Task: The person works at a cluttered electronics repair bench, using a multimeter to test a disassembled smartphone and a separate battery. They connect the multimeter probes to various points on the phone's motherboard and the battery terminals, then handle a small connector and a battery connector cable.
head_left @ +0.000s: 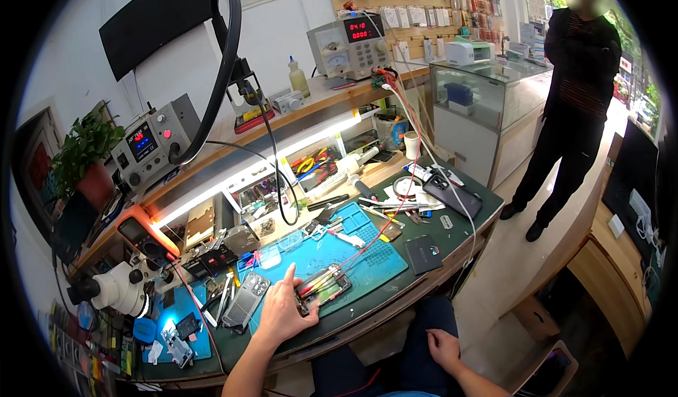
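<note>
An opened phone [329,289] with its inner parts showing lies on the blue repair mat [385,253]. My left hand [281,308] is at the phone's left end, index finger stretched out and thumb spread at the near edge; its other fingers are partly hidden. Thin red and white wires [351,257] run down to the phone. On my thigh rests my right hand [443,347], its fingers loosely curled with nothing seen in them. Just left of my left hand lies a grey phone housing [246,300].
A microscope [116,289] and an orange multimeter [146,232] stand at the left. A power supply [347,42] sits on the shelf, above trays of tools. A dark phone [452,196] and a black square [424,254] lie right. A person [579,100] stands beyond the glass counter [487,93].
</note>
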`<act>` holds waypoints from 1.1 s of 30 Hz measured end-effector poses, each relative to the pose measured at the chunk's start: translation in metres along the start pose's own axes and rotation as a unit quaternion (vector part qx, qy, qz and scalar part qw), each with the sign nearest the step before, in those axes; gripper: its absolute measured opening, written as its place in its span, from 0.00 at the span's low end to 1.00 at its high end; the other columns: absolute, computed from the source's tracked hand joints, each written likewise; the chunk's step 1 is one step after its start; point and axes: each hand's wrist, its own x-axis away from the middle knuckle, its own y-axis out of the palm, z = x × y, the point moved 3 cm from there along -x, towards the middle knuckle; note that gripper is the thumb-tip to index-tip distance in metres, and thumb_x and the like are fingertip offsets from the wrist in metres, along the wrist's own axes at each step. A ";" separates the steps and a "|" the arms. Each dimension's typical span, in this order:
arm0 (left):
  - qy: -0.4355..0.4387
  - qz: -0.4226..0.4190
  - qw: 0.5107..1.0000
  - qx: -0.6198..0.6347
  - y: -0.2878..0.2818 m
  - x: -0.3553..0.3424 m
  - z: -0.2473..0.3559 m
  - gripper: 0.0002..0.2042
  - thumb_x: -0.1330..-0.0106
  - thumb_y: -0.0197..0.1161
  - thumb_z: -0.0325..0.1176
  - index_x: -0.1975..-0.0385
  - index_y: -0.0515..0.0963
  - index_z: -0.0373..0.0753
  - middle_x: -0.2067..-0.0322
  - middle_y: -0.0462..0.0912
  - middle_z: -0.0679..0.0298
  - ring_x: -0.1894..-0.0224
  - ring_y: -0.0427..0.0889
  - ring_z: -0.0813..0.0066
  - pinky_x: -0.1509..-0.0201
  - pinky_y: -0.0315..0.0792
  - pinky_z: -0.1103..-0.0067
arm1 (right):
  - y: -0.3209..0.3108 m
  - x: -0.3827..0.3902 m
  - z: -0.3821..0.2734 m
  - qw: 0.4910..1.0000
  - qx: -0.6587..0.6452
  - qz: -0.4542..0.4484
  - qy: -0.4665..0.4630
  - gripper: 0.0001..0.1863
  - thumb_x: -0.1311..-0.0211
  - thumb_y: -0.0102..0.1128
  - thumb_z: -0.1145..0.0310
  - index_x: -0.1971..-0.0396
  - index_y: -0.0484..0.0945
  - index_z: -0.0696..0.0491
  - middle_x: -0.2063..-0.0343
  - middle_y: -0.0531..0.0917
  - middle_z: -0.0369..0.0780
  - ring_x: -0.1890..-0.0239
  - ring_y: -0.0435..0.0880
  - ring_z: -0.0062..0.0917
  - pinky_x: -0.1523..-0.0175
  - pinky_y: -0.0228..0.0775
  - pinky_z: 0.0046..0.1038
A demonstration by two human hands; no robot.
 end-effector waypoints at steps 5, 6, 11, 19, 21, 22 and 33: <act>0.007 0.010 1.000 0.002 0.001 0.000 0.001 0.55 0.48 0.80 0.41 0.21 0.55 0.27 0.47 0.84 0.54 0.46 0.82 0.55 0.35 0.73 0.63 | 0.002 -0.002 0.000 1.000 0.002 0.007 0.000 0.07 0.31 0.68 0.71 0.59 0.92 0.54 0.65 0.91 0.46 0.72 0.90 0.35 0.63 0.82 0.33; 0.003 0.008 1.000 0.003 0.001 0.001 0.000 0.55 0.48 0.80 0.41 0.21 0.55 0.27 0.47 0.84 0.54 0.46 0.82 0.55 0.35 0.73 0.63 | 0.004 -0.002 0.000 1.000 0.005 0.006 -0.002 0.07 0.32 0.68 0.71 0.59 0.92 0.54 0.65 0.91 0.46 0.72 0.90 0.35 0.63 0.82 0.33; -0.002 0.005 1.000 0.008 0.003 0.003 -0.004 0.55 0.48 0.80 0.41 0.21 0.55 0.28 0.46 0.84 0.55 0.45 0.81 0.55 0.34 0.72 0.63 | 0.008 -0.002 0.003 1.000 0.007 0.008 -0.012 0.07 0.32 0.68 0.71 0.59 0.91 0.55 0.66 0.91 0.46 0.73 0.90 0.36 0.64 0.82 0.33; 0.001 0.003 1.000 0.017 0.007 0.000 -0.004 0.55 0.47 0.80 0.41 0.21 0.55 0.29 0.45 0.84 0.54 0.43 0.80 0.53 0.32 0.71 0.62 | 0.005 -0.004 0.002 1.000 0.019 0.006 -0.009 0.07 0.32 0.68 0.71 0.60 0.91 0.56 0.66 0.91 0.47 0.71 0.91 0.37 0.62 0.83 0.33; -0.002 0.003 1.000 0.016 0.006 0.000 -0.004 0.55 0.47 0.80 0.41 0.21 0.55 0.30 0.44 0.84 0.54 0.43 0.80 0.52 0.32 0.71 0.61 | 0.006 -0.005 0.002 1.000 0.019 0.007 -0.016 0.07 0.32 0.68 0.71 0.60 0.91 0.56 0.66 0.91 0.47 0.70 0.91 0.38 0.61 0.83 0.34; 0.001 0.007 1.000 0.011 0.004 0.002 -0.004 0.55 0.47 0.80 0.41 0.21 0.56 0.30 0.45 0.84 0.54 0.44 0.81 0.53 0.33 0.71 0.61 | 0.007 -0.006 0.001 1.000 0.016 0.005 -0.019 0.07 0.32 0.67 0.71 0.59 0.91 0.56 0.65 0.91 0.47 0.69 0.92 0.38 0.61 0.84 0.34; -0.004 0.013 0.998 0.069 0.005 0.000 -0.010 0.56 0.47 0.81 0.39 0.18 0.54 0.35 0.43 0.84 0.54 0.41 0.81 0.54 0.30 0.70 0.62 | -0.040 -0.076 -0.185 0.881 -0.126 -0.092 -0.447 0.18 0.46 0.75 0.79 0.53 0.90 0.54 0.71 0.87 0.37 0.73 0.87 0.30 0.69 0.77 0.31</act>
